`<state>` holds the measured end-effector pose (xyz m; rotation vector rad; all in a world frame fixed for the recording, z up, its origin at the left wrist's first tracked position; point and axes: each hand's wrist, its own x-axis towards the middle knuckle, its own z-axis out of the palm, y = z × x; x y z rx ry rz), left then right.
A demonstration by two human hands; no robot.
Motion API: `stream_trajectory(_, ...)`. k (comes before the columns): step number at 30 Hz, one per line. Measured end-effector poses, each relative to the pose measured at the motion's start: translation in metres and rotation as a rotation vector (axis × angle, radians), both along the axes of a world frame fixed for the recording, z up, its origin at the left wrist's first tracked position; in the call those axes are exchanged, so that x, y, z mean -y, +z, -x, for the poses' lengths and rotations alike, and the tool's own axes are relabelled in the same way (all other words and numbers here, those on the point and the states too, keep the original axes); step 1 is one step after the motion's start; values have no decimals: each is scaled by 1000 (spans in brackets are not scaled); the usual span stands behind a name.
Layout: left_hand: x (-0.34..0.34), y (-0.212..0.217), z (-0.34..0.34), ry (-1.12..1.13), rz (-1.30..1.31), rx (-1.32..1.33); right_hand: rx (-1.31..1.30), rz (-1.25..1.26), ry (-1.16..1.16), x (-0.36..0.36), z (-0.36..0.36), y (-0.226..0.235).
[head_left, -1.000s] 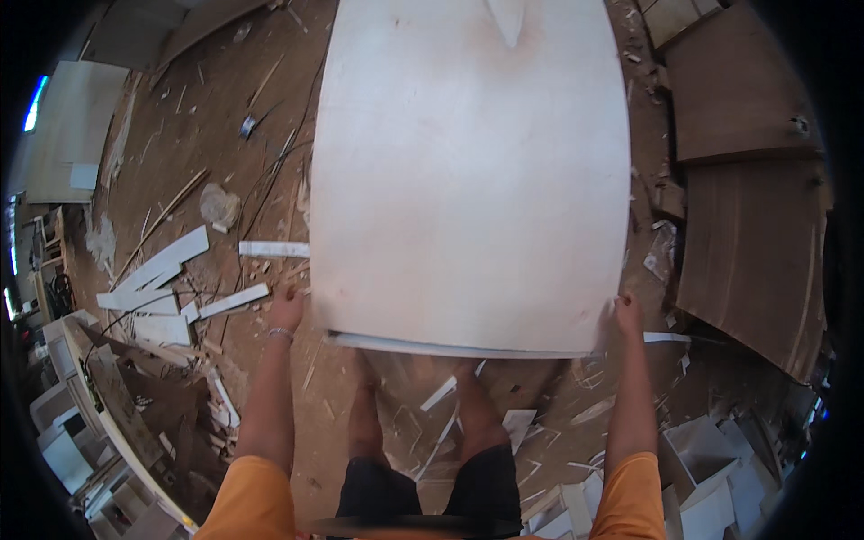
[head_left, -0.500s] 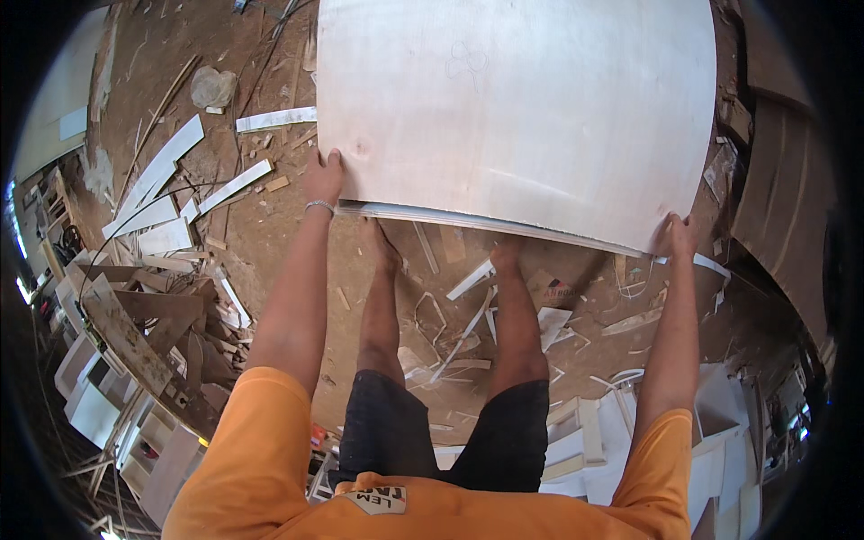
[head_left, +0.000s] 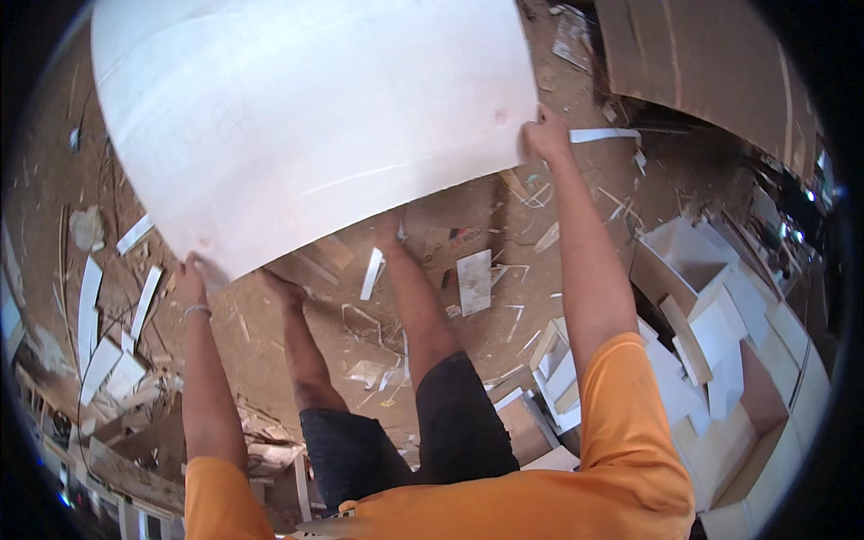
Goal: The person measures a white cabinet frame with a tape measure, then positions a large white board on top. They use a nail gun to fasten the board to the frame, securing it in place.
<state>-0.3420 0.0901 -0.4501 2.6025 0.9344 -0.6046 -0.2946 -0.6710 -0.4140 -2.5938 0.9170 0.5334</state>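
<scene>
A large pale plywood sheet [head_left: 315, 108] fills the upper part of the view, its near edge raised above the floor. My left hand [head_left: 191, 283] grips the near left corner, thumb on top and fingers curled under the edge. At the near right corner my right hand [head_left: 546, 137] holds the sheet the same way. Both arms reach straight forward. The fingers beneath the sheet are hidden, and so is the sheet's far edge. My bare feet stand on the floor just below the near edge.
Offcuts and thin strips litter the brown dirt floor [head_left: 243, 360]. White curved scraps [head_left: 88, 310] lie at the left. Pale box-like wooden pieces [head_left: 711, 342] are piled at the right. A large brown board [head_left: 702, 63] stands at the upper right.
The view has turned, so the sheet now sits further left and tilts, its right corner higher. Both hands keep hold of its corners. More of the right-hand pile shows.
</scene>
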Motion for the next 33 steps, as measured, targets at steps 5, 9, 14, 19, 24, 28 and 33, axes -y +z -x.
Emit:
stream_trajectory(5, 4, -9, 2, 64, 46, 27, 28, -30, -171, -5, 26, -2)
stream_trajectory(9, 10, -10, 15, 67, -46, 26, 8, 45, -236, -19, 33, -10)
stream_trajectory(14, 22, -3, 31, 305, 122, 197, 35, 21, -283, -4, 43, -29)
stream_trajectory(19, 42, 16, 26, 303, -100, 166, 68, 117, -121, 16, 59, -51)
stream_trajectory(24, 36, 29, 26, 371, 46, 234, 233, -121, -178, 44, 77, -59)
stream_trajectory(28, 38, 24, 35, 433, 56, 260, 232, -104, -267, 24, 67, -53)
stream_trajectory(33, 52, 36, 25, 419, 51, 232, 216, -168, -373, 43, 75, -53)
